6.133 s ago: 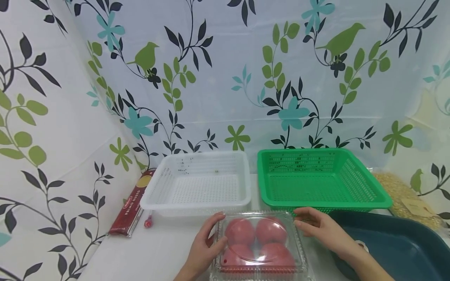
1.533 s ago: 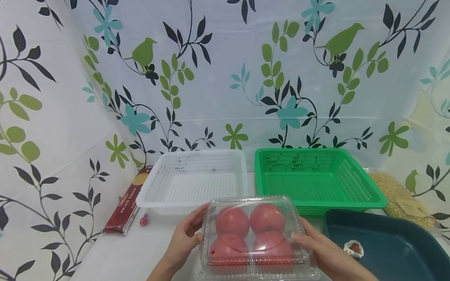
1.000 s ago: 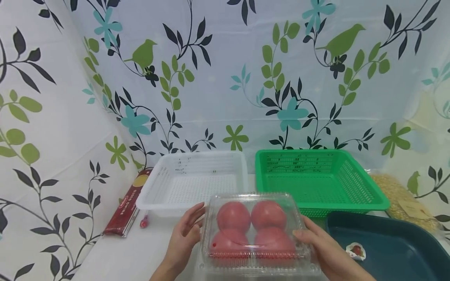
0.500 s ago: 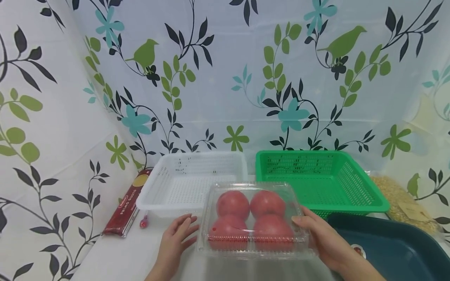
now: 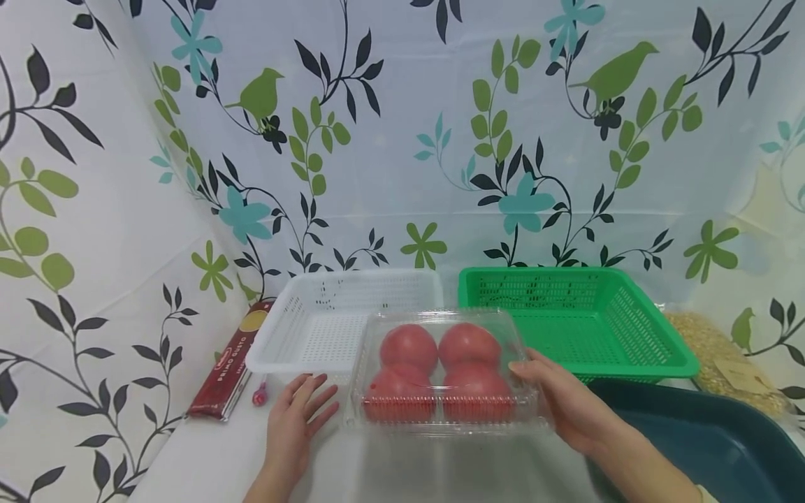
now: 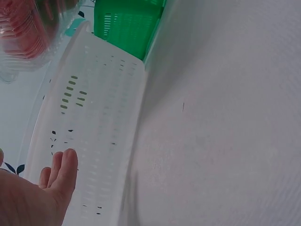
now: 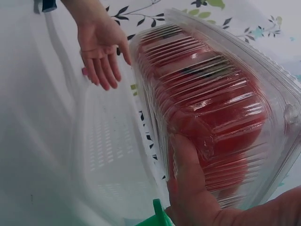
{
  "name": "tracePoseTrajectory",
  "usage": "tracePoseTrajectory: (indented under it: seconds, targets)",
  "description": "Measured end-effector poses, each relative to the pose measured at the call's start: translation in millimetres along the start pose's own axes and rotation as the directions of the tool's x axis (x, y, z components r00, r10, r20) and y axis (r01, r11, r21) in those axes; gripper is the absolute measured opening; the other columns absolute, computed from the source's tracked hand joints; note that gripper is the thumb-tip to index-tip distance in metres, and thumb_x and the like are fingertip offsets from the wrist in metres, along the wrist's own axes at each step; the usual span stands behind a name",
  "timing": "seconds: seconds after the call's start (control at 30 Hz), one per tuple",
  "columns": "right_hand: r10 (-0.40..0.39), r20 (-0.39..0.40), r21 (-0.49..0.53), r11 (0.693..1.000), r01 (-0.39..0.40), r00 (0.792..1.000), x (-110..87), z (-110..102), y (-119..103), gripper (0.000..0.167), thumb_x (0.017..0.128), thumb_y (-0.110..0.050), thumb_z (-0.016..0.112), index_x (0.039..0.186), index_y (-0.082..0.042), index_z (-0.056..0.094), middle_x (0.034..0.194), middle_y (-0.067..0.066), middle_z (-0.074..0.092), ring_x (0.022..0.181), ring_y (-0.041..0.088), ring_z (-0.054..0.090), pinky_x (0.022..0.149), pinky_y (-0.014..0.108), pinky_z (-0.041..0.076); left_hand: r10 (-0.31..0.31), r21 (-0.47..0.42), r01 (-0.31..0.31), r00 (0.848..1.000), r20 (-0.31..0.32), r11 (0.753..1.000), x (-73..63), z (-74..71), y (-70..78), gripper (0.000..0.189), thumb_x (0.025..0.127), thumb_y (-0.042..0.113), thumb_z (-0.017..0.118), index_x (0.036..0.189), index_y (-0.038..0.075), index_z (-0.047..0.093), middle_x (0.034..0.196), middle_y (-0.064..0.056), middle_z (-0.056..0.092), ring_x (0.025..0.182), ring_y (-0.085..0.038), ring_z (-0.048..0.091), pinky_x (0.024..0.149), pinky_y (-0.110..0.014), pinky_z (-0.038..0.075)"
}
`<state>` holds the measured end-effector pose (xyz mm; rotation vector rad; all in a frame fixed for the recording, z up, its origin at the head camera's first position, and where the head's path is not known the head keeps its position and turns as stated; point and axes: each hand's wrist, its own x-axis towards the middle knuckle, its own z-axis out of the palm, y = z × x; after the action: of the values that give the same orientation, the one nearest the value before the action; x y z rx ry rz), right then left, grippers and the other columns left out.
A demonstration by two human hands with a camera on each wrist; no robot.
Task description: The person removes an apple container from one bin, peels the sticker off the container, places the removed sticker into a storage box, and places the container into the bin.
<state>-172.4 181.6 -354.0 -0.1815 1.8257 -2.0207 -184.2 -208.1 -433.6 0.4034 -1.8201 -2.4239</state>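
Observation:
A clear plastic clamshell box (image 5: pixel 440 370) holds several red tomatoes (image 5: pixel 468 346) with its lid closed. My right hand (image 5: pixel 569 402) grips the box at its right side, thumb on top. In the right wrist view the ribbed box (image 7: pixel 216 89) is tilted and raised, with the thumb pressed on its wall. My left hand (image 5: pixel 292 423) is apart from the box, to its left, with fingers spread. In the left wrist view the left hand (image 6: pixel 42 195) is beside the white basket (image 6: pixel 94 117) and holds nothing.
Behind stand a white perforated basket (image 5: pixel 264 353) and a green perforated basket (image 5: pixel 566 339). A dark blue tray (image 5: pixel 698 433) lies at right, near a bag of yellow grains (image 5: pixel 723 349). At left are a dark red package (image 5: pixel 233 363) and a red lollipop (image 5: pixel 260 395).
The tomato box has risen off the table and moved forward toward the baskets, carried by the right hand. My left hand has let go of it and drawn away left, its fingers spreading.

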Motion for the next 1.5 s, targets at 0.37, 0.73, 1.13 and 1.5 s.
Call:
tracePoseTrajectory:
  seconds: [0.37, 0.73, 1.13, 1.5]
  targets:
    - [-0.038, -0.038, -0.05, 0.998, 0.036, 0.999, 24.1, 11, -19, 0.073, 0.096, -0.034, 0.051, 0.158, -0.013, 0.019, 0.147, 0.019, 0.033, 0.132, 0.04, 0.031, 0.096, 0.048, 0.05, 0.028, -0.097, -0.035, 0.997, -0.077, 0.995, 9.7, -8.8, 9.9, 0.054, 0.107, 0.034, 0.051, 0.148, 0.002, 0.033, 0.136, -0.009, 0.054, 0.113, -0.017, 0.067, 0.098, -0.039, 0.054]
    - [-0.047, 0.03, 0.019, 0.999, 0.047, 0.998, 55.8, 19, -37, 0.064, 0.096, -0.034, 0.054, 0.15, -0.01, 0.029, 0.128, 0.014, 0.052, 0.114, 0.032, 0.052, 0.091, 0.047, 0.055, 0.036, -0.149, -0.067, 0.979, -0.203, 0.986, 20.4, -17.4, 13.8, 0.052, 0.109, 0.032, 0.045, 0.149, 0.004, 0.029, 0.146, -0.014, 0.04, 0.125, -0.022, 0.059, 0.098, -0.033, 0.054]
    - [-0.019, 0.022, 0.029, 0.999, 0.019, 1.0, 88.0, 31, -51, 0.063, 0.096, -0.037, 0.056, 0.149, -0.013, 0.032, 0.127, 0.013, 0.055, 0.115, 0.032, 0.054, 0.091, 0.052, 0.055, -0.014, -0.335, -0.12, 0.929, -0.371, 0.934, 32.6, -7.0, 14.2, 0.035, 0.104, 0.028, 0.057, 0.132, 0.01, 0.046, 0.131, -0.006, 0.05, 0.11, -0.017, 0.067, 0.09, -0.031, 0.058]
    - [0.012, -0.009, 0.087, 0.996, -0.011, 1.0, 117.7, 39, -57, 0.066, 0.096, -0.035, 0.061, 0.151, -0.015, 0.03, 0.138, 0.016, 0.047, 0.123, 0.035, 0.047, 0.093, 0.055, 0.056, 0.013, -0.296, -0.172, 0.882, -0.472, 0.94, 37.9, 1.5, 10.8, 0.035, 0.102, 0.026, 0.062, 0.131, 0.011, 0.05, 0.128, -0.007, 0.056, 0.108, -0.017, 0.068, 0.086, -0.028, 0.059]
